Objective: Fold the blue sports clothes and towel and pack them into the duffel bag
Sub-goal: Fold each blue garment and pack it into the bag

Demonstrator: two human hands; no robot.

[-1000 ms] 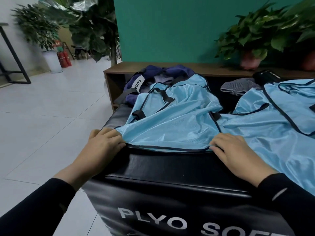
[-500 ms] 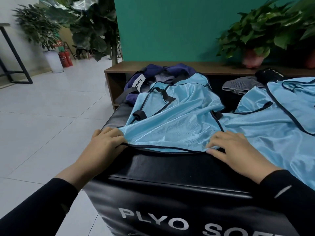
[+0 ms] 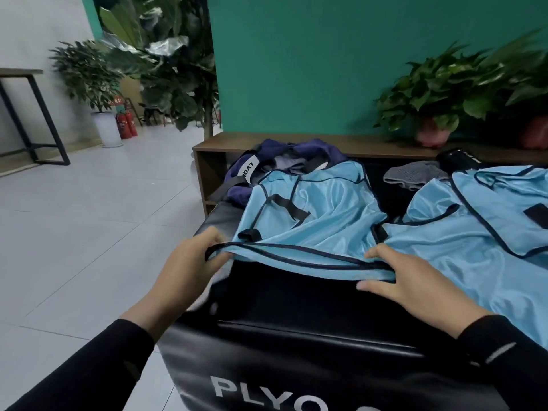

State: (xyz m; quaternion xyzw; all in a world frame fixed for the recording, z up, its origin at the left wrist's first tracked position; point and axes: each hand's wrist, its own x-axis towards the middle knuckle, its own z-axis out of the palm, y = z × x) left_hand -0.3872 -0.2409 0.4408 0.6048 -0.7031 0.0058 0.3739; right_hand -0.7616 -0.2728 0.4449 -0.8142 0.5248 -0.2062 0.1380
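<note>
A light blue sports vest [image 3: 320, 223] with dark trim lies spread on the black plyo box [image 3: 296, 321]. My left hand [image 3: 189, 271] pinches the left corner of its near hem. My right hand [image 3: 400, 280] grips the right end of the same hem, thumb on top and fingers under the cloth. The hem is lifted off the box. A second light blue vest [image 3: 480, 238] lies to the right, overlapping the first. A purple duffel bag [image 3: 284, 161] stands open behind the box. A grey towel [image 3: 415, 173] lies at the back right.
A wooden bench [image 3: 355, 143] runs along the teal wall with potted plants [image 3: 439, 96] on it. A black object [image 3: 456, 158] sits by the towel. Grey tiled floor [image 3: 89, 226] lies to the left, with a black-legged table [image 3: 26, 114], plants and red fire extinguishers [image 3: 126, 124].
Both hands have gone from resting on the vest's near hem to gripping it and lifting it off the box. The view has tilted up a little.
</note>
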